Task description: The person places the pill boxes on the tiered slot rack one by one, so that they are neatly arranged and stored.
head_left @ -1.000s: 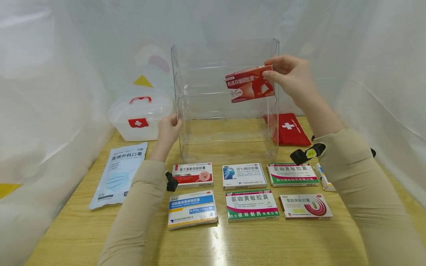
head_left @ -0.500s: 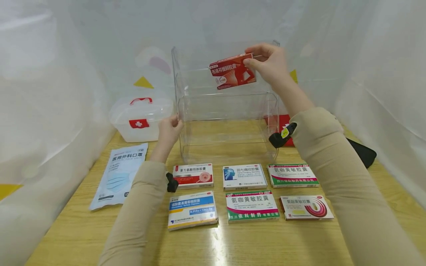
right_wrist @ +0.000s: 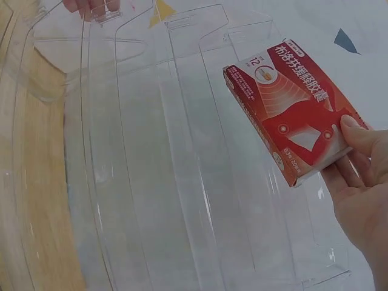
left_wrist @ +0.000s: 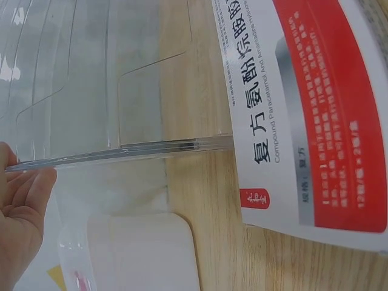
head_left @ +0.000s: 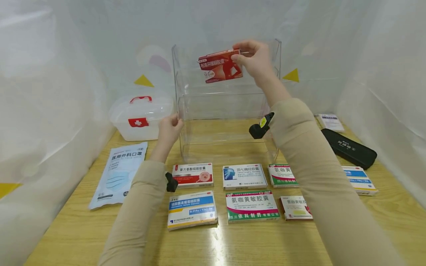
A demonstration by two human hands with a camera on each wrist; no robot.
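My right hand [head_left: 256,61] pinches a red medicine box [head_left: 221,66] by its right end, thumb on the printed front. The box is held up in front of the upper tiers of a clear acrylic display rack [head_left: 229,107], its left end tipped slightly down. In the right wrist view the red medicine box [right_wrist: 291,109] shows its front and one long side, with rack tiers behind it. My left hand [head_left: 169,131] grips the left side panel of the rack; in the left wrist view the thumb and fingers of the left hand [left_wrist: 23,212] pinch that panel's edge.
Several medicine boxes lie in two rows before the rack, among them a green-and-white box [head_left: 252,206] and a blue-and-white box [head_left: 192,210]. A mask packet [head_left: 118,175] and a first-aid case [head_left: 141,118] stand left. A black case [head_left: 349,149] lies right; my right sleeve covers some boxes.
My right hand has carried the red medicine box leftward and up across the rack. The right forearm now covers the red pouch and uncovers the black case. My left hand stays on the rack.
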